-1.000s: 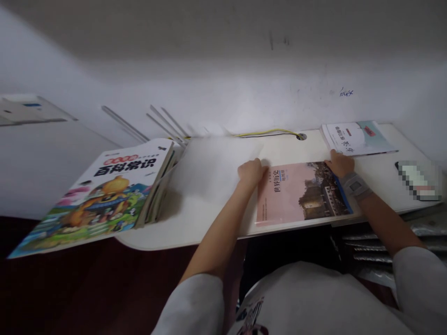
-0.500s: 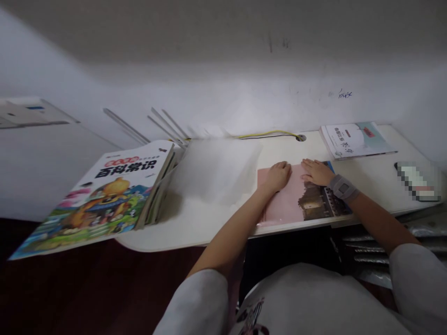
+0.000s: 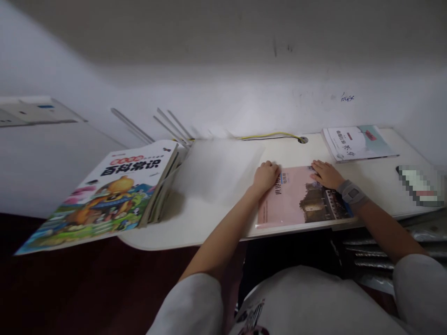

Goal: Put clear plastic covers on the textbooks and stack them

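A pink book with a building photo on its cover (image 3: pixel 296 200) lies flat at the front of a white desk (image 3: pixel 209 204). My left hand (image 3: pixel 266 177) rests on the book's far left corner, fingers curled over the edge. My right hand (image 3: pixel 324 173), a grey watch on its wrist, lies flat and open on the cover's upper middle. Neither hand lifts the book.
A stack of books topped by a colourful cartoon cover (image 3: pixel 111 195) leans at the desk's left end, overhanging the edge. A white and teal booklet (image 3: pixel 359 142) lies at the far right. A yellow cable (image 3: pixel 272 136) runs along the wall into a grommet. A blurred object (image 3: pixel 419 184) sits at the right edge.
One second ago my hands held the book's far corners. They came together on the cover, then spread apart again; my left hand went back to the left corner and the title shows again.
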`<state>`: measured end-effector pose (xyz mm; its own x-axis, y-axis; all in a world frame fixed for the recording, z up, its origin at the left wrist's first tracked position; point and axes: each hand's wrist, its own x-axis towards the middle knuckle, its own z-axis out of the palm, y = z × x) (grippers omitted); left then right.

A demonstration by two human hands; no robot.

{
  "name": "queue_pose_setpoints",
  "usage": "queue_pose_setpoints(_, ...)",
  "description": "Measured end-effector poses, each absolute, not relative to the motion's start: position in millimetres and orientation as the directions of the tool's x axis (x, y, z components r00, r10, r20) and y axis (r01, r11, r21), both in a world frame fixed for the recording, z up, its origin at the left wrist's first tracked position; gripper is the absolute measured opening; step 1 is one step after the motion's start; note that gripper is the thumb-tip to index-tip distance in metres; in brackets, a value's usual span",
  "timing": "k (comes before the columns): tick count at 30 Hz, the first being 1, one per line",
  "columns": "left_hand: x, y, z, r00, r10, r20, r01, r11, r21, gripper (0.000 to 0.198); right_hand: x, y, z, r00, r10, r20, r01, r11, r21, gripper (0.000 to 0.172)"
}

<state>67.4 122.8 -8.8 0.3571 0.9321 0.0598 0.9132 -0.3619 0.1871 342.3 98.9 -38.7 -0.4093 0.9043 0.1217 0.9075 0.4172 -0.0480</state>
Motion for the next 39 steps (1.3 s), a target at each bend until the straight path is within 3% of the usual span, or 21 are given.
queue_pose_setpoints(2,53.1,126.9,-8.3,0.272,0.961,0.055,0.936,-0.278,0.216,0.033,343.4,98.6,-41.6,-0.401,0.907,0.132,0.910,0.411,-0.057,0.058)
queue_pose_setpoints(7,37.7,140.6,-4.2,0.100,0.995,0.013,0.875,-0.094,0.475,0.025,343.9,98.8,-45.2,-0.395,0.904,0.161,0.912,0.407,-0.050,0.058)
queue_pose_setpoints(13,31.5,142.3,0.7,0.039,0.999,-0.036,0.754,-0.006,0.656,0.027,343.2,97.8,-44.9,-0.400,0.898,0.181,0.908,0.415,-0.055,0.056)
queue_pose_setpoints(19,10.2,86.4,2.9,0.119,0.971,-0.207,0.575,0.102,0.812,0.038,342.5,97.4,-44.8,-0.397,0.898,0.191,0.907,0.415,-0.068,0.056)
queue_pose_setpoints(22,3.1,39.3,-0.5,0.240,0.915,-0.326,0.336,0.237,0.912,0.038,342.9,97.9,-45.9,-0.395,0.898,0.192,0.908,0.414,-0.067,0.056)
queue_pose_setpoints(27,8.4,-19.4,-7.1,0.231,0.858,-0.459,0.104,0.447,0.888,0.042,341.5,98.2,-47.0,-0.392,0.901,0.187,0.909,0.411,-0.072,0.055)
queue_pose_setpoints(33,20.4,-32.7,-5.5,0.180,0.954,-0.241,0.014,0.243,0.970,0.039,346.1,100.5,-43.6,-0.339,0.908,0.247,0.897,0.391,-0.206,0.052)
queue_pose_setpoints(36,18.8,-29.3,-3.5,0.176,0.976,-0.125,-0.001,0.127,0.992,0.037,367.2,89.8,-31.1,-0.214,0.876,0.432,0.875,0.368,-0.314,0.052)
queue_pose_setpoints(39,25.6,-13.5,0.8,0.139,0.988,-0.073,-0.063,0.082,0.995,0.036,397.5,58.1,-15.2,0.068,0.764,0.641,0.847,0.295,-0.442,0.047)
